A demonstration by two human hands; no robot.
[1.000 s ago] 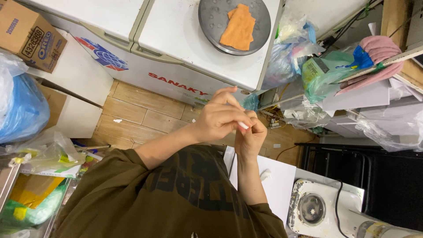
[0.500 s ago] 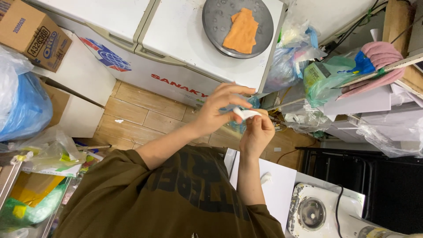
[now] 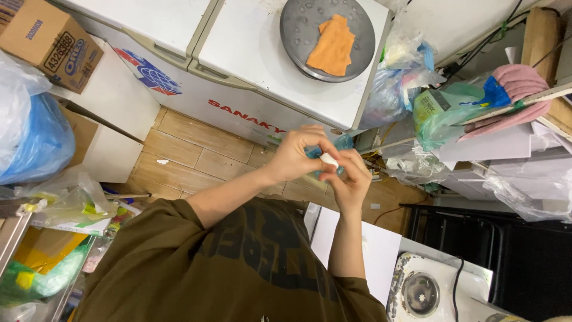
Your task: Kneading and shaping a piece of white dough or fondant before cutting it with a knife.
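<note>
Both hands, the left hand (image 3: pixel 298 156) and the right hand (image 3: pixel 351 182), pinch a small white piece (image 3: pixel 329 160) between them at chest height; it looks light and soft, perhaps paper, best held at its edges.

Olive short-sleeved shirt (image 3: pixel 238 268), dark print

Chest freezer (image 3: pixel 250 53) as landmark: round tray (image 3: pixel 304 24) on top w/ cloth (image 3: pixel 333 45) on it; cardboard box (image 3: pixel 50 45) to frame-left; both hands (image 3: pixel 325 164) below.
</note>
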